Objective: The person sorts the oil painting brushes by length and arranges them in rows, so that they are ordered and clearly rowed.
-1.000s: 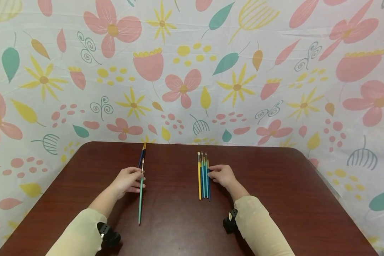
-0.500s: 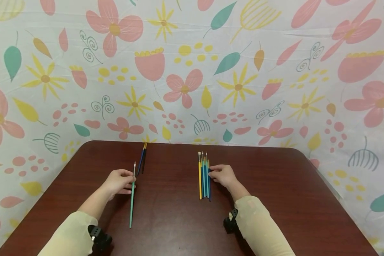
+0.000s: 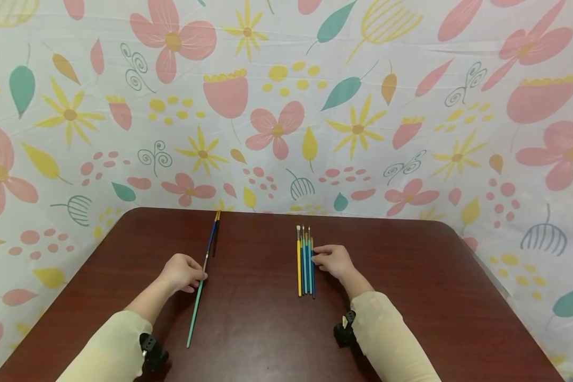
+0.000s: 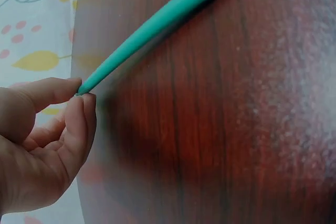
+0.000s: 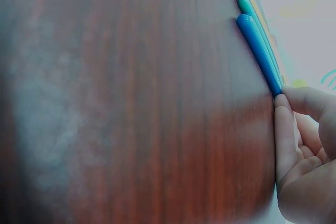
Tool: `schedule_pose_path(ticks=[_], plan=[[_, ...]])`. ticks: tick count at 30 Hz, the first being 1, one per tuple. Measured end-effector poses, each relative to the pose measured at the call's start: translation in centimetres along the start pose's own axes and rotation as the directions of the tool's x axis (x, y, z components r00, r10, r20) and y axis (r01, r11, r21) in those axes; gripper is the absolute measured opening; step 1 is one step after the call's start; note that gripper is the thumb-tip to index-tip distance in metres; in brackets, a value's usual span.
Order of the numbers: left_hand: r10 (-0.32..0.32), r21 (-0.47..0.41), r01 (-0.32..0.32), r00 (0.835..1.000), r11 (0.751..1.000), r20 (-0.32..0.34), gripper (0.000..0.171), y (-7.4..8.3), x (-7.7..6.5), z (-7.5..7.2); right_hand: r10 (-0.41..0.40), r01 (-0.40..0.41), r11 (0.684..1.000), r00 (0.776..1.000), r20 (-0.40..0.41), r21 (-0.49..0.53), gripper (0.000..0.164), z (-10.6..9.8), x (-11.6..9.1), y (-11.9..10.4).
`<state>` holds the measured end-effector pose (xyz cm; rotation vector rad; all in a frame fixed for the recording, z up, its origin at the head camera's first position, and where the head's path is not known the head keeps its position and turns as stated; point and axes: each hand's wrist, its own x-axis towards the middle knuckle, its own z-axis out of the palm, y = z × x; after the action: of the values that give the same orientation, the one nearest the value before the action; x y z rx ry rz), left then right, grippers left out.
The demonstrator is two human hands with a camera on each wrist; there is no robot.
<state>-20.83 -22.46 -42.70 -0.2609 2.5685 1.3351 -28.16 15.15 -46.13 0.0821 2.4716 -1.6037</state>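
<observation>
My left hand [image 3: 180, 272] pinches a teal paintbrush [image 3: 194, 314] near its ferrule, between thumb and fingertips. The teal handle [image 4: 157, 22] slants toward the near side of the table, its shadow beside it in the left wrist view. The brush's tip overlaps a dark blue paintbrush [image 3: 211, 237] lying farther back, beside a black one [image 3: 216, 239]. At centre, several paintbrushes lie side by side, a yellow one [image 3: 299, 273] at their left end. Thumb and finger of my right hand [image 3: 334, 261] pinch the blue paintbrush [image 5: 260, 51] at the row's right end.
The brown wooden table [image 3: 387, 329] has rounded far corners. Directly behind it hangs a flower-patterned cloth [image 3: 277, 79]. Each sleeved wrist wears a small black camera, the left one [image 3: 153, 353] close over the tabletop.
The left hand has moved the teal brush left and nearer, away from the two dark brushes, then turned it so its tip leans right. The right hand has stayed at the row.
</observation>
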Motion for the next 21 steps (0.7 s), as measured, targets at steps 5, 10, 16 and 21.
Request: schedule_pose_path(ticks=[5, 10, 16, 21], plan=[[-0.020, 0.057, 0.020, 1.000, 0.998, 0.004, 0.013, 0.30, -0.17, 0.30, -0.011, 0.011, 1.000, 1.000, 0.011, 0.000, 0.034, -0.04, 0.09, 0.13], [-0.027, 0.083, 0.028, 1.000, 0.996, -0.012, 0.011, 0.44, -0.22, 0.48, -0.012, 0.012, 1.000, 1.000, 0.008, -0.001, 0.033, -0.02, 0.13, 0.21], [-0.024, 0.099, 0.026, 0.999, 0.995, -0.025, 0.010, 0.68, -0.11, 0.52, -0.010, 0.010, 1.000, 1.000, 0.004, 0.001, 0.033, 0.00, 0.08, 0.18], [-0.018, 0.096, 0.020, 0.999, 0.995, -0.031, 0.015, 0.73, -0.06, 0.48, -0.011, 0.011, 1.000, 1.000, 0.006, 0.000, 0.033, -0.04, 0.14, 0.22]])
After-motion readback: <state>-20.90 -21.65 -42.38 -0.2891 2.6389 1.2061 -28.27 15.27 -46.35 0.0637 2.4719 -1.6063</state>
